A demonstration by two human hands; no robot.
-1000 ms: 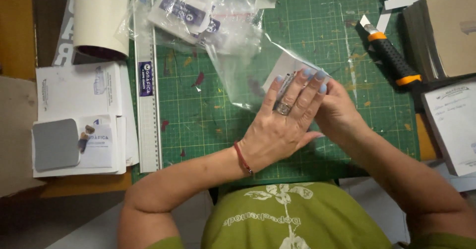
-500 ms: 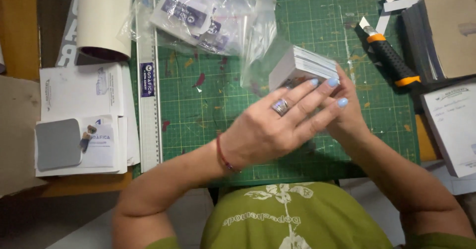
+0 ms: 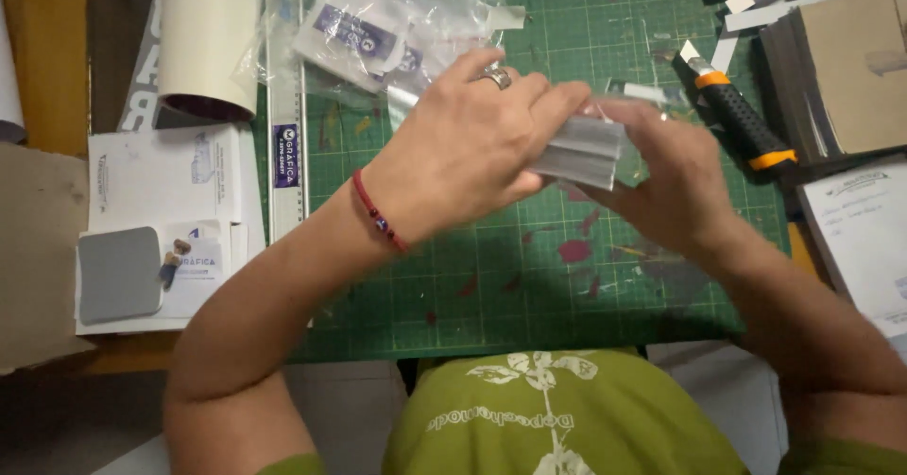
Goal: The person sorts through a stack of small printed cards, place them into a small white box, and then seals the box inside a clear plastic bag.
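Both my hands hold a small stack of white cards (image 3: 581, 150) above the green cutting mat (image 3: 529, 276). My left hand (image 3: 472, 144), with a ring and a red cord bracelet, grips the stack's left end from above. My right hand (image 3: 666, 177) cups the stack from the right and below. A clear plastic sleeve (image 3: 652, 92) shows at the stack's far side, near my right fingertips; whether it wraps the cards I cannot tell.
A heap of clear bags with purple-labelled packs (image 3: 378, 31) lies at the mat's top. A metal ruler (image 3: 285, 125) runs along the mat's left edge. An orange-and-black utility knife (image 3: 742, 120) lies right. Brown card stacks (image 3: 841, 69), a paper roll (image 3: 208, 40), envelopes (image 3: 161, 220).
My hands lifted the card stack off the mat and turned it on edge, moving it up and toward the middle. My left hand shifted from lying flat to gripping over the stack.
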